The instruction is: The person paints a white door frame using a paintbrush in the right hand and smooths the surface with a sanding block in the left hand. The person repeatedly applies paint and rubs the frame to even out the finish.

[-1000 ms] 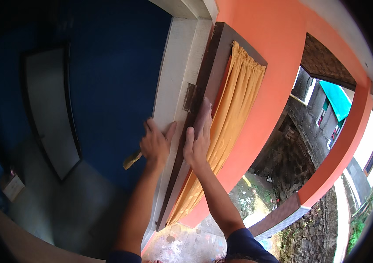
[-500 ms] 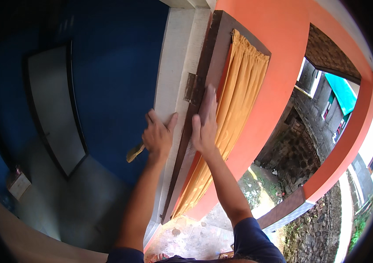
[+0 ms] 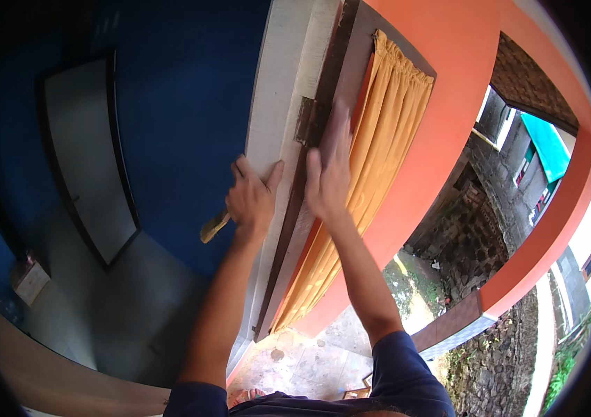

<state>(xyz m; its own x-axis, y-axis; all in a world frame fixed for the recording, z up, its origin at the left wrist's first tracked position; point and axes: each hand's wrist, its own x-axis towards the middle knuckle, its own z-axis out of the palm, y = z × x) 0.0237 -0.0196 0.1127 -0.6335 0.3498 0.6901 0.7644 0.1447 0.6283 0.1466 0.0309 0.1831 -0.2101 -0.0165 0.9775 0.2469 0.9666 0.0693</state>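
My left hand [image 3: 252,191] rests against the pale door frame [image 3: 273,90], fingers bent, holding a brush-like tool with a yellowish end [image 3: 211,229] that sticks out at the left. My right hand [image 3: 330,174] lies along the dark brown wooden edge [image 3: 325,76] beside it, fingers stretched out and blurred; whether anything is under them I cannot make out. A metal hinge plate [image 3: 304,119] is just above and between my hands. A gathered yellow curtain [image 3: 388,125] hangs in the brown panel, right of my right hand.
Left lies a dim blue room with a closed grey door [image 3: 83,153] and a box [image 3: 31,283] on its floor. An orange wall [image 3: 448,125] and curved arch [image 3: 539,264] stand right, with stonework [image 3: 490,361] beyond. Below are pale paving [image 3: 316,354] and a foot [image 3: 247,395].
My right hand has slid upward along the brown edge, its fingers now higher beside the hinge plate. My left hand stays on the pale frame. The whole view has shifted upward slightly.
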